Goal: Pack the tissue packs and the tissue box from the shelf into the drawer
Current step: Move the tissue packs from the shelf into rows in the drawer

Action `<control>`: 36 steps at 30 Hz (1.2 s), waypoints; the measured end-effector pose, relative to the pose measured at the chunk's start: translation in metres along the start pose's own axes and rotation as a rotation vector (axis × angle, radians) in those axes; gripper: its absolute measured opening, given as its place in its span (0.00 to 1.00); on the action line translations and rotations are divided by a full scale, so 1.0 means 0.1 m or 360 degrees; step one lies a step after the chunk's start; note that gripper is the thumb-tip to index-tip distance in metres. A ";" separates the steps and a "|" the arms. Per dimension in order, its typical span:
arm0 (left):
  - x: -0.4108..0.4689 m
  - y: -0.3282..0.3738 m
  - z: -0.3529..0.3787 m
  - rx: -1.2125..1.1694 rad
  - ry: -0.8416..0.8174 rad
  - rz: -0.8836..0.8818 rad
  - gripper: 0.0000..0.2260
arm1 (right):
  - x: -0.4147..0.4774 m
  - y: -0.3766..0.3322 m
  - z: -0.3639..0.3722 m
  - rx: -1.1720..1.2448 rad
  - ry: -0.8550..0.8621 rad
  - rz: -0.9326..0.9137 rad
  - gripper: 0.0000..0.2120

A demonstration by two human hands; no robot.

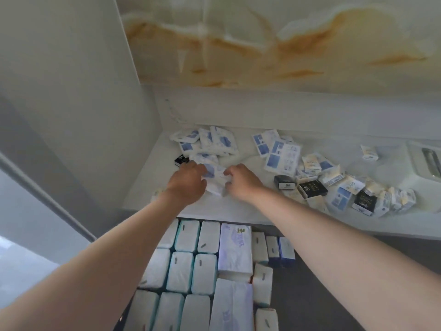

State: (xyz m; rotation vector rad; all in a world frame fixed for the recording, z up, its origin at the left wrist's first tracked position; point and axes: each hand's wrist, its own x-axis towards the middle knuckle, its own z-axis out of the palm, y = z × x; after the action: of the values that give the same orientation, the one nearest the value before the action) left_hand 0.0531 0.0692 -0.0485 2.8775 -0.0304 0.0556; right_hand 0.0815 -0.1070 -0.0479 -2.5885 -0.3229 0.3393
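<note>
Mid-grab, frame centre: our left hand (188,185) and right hand (241,181) grip a small white-and-blue plastic tissue pack (216,181), fingers curled; next we lower it into the grey drawer (310,295) below.

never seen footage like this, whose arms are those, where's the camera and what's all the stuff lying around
There is no machine here. A person wears one wide-angle camera on the head, looking forward and down, so the two bare arms are their own. The left hand and right hand together grip a white-and-blue tissue pack on a white shelf. More small packs lie in loose heaps behind the hands and to the right. A white tissue box sits at the far right. Below is the open drawer, holding rows of larger packs.
</note>
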 end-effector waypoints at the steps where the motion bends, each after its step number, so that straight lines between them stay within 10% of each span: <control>1: 0.07 -0.10 0.00 -0.0054 -0.0006 -0.0071 0.18 | 0.09 -0.05 0.04 -0.0032 -0.0010 0.0040 0.25; 6: 0.40 -0.31 0.02 -0.0420 -0.0226 -0.0345 0.23 | 0.38 -0.13 0.21 -0.0436 -0.0080 0.0203 0.47; 13: 0.77 -0.38 -0.08 -0.1045 -0.0013 -0.0384 0.03 | 0.86 -0.10 -0.04 0.0442 0.0160 0.0077 0.11; 17: 0.98 -0.31 -0.10 -0.1403 0.0344 -0.0466 0.16 | 1.29 -0.13 -0.21 0.0755 0.0374 0.0295 0.17; 26: 1.26 -0.33 0.08 -0.1157 -0.0026 -0.0423 0.18 | 1.89 -0.14 -0.18 0.0627 0.0139 0.0704 0.35; 36: 1.32 -0.20 -0.01 -0.1507 -0.0019 -0.0526 0.15 | 1.85 -0.20 -0.15 0.1336 -0.0160 0.0585 0.11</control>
State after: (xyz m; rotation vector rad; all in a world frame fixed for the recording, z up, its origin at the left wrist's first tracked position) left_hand 0.1854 0.0864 -0.0470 1.9057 0.3251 -0.0336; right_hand 0.2567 -0.0437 -0.0579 -1.7857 0.2350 0.5851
